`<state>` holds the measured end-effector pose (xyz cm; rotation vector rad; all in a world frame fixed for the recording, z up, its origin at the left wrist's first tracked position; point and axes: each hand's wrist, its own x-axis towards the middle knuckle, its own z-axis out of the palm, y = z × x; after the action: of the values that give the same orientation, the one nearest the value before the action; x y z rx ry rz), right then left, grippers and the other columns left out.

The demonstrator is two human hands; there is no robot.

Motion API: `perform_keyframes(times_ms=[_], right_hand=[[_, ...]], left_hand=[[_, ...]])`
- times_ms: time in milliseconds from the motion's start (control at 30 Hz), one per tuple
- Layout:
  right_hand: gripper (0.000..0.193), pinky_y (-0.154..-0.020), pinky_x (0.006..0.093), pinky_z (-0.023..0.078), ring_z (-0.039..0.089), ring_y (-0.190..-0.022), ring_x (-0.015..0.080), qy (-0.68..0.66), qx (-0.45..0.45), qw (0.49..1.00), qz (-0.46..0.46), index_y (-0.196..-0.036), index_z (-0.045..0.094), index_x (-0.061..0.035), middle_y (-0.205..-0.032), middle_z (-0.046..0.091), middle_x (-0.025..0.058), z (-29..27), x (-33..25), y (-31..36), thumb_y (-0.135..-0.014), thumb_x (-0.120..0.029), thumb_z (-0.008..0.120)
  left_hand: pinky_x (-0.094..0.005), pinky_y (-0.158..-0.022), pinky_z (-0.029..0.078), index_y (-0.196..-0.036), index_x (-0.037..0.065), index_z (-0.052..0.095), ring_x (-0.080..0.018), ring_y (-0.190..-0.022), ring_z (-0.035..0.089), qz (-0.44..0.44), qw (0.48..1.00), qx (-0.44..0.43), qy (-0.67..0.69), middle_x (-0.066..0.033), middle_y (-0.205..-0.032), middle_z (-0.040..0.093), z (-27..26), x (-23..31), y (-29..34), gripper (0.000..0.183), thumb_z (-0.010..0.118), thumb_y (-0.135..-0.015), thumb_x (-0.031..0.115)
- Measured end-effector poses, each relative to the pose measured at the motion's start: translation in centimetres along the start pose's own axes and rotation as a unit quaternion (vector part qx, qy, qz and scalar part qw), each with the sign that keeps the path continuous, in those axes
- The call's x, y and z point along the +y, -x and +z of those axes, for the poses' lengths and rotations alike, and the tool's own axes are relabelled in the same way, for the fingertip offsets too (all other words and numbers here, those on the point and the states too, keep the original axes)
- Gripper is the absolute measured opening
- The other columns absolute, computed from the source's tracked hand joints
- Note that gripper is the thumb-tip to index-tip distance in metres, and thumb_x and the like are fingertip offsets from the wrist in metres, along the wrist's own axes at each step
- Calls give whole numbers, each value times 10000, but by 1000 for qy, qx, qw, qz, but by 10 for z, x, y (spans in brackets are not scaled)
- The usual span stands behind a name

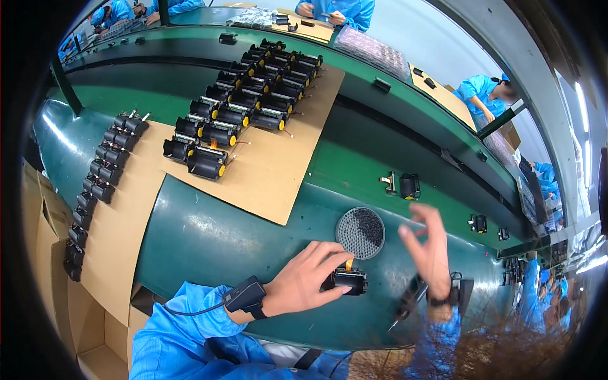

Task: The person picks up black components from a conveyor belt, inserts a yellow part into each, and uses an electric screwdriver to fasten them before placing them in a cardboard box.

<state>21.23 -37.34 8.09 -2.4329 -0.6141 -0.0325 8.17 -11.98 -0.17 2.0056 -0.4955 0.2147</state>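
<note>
My left hand [307, 278] rests low over the green work surface, its thumb and fingers closed on a small black device [352, 282] with an orange ribbon cable sticking up. Slightly blurred, my right hand [430, 248] is raised to the right of it, thumb and fingers apart with nothing between them. Beside that wrist is a dark screwdriver [411, 303], its tip pointing down toward the table's near edge. Just beyond the device stands a round grey dish [343, 235] with a dimpled bottom, holding a heap of tiny black parts too small to name.
Rows of black housings with yellow wheels [244, 101] fill a cardboard sheet [272, 183]. More black units [104, 164] line another sheet at left. Loose black parts [410, 186] lie on the green conveyor strip. Co-workers in blue [354, 12] sit across the line.
</note>
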Motion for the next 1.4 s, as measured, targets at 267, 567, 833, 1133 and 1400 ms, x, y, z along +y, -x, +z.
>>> perform_keyframes(times_ms=[267,567,833,1133,1400], right_hand=[[670,-929,399,553,673,-1075,301,126,83,987,55,-1443,504,43,-1295,633,197,34,125,-84,-904,-231,792],[649,-943,337,529,616,-1064,192,-163,-333,920,-129,-1414,589,-40,-1240,646,82,23,-61,-40,-822,-117,841],[503,-864,325,563,622,-1163,192,-165,-56,984,-27,-1376,637,-69,-1340,580,104,34,33,-81,-897,-142,772],[342,-849,372,575,692,-1051,308,61,-10,995,-81,-1265,708,-58,-1187,693,146,68,91,-116,-932,-136,724],[318,-701,292,576,680,-777,127,-85,19,994,64,-1263,708,-11,-971,723,84,62,85,-111,-1072,-230,578]], left_hand=[[-348,-901,513,-1422,53,554,-247,-1130,577,-53,987,27,146,-115,-1277,574,-2,-8,-2,557,772,-921,162],[-191,-532,376,-1556,108,356,-109,-709,637,-256,772,-21,581,-73,-1087,652,-18,-24,-9,537,507,-1106,360],[-210,-541,414,-1534,123,357,-201,-829,726,-255,721,-22,644,-167,-1234,652,-15,-28,-14,500,536,-1081,240],[-224,-691,488,-1566,148,347,-169,-977,709,-234,732,-9,640,-101,-1287,678,-15,-33,-9,627,638,-1010,148],[-256,-733,479,-1545,149,358,-178,-1006,699,-253,704,-14,663,-93,-1328,657,-12,-35,-8,528,523,-1048,212]])
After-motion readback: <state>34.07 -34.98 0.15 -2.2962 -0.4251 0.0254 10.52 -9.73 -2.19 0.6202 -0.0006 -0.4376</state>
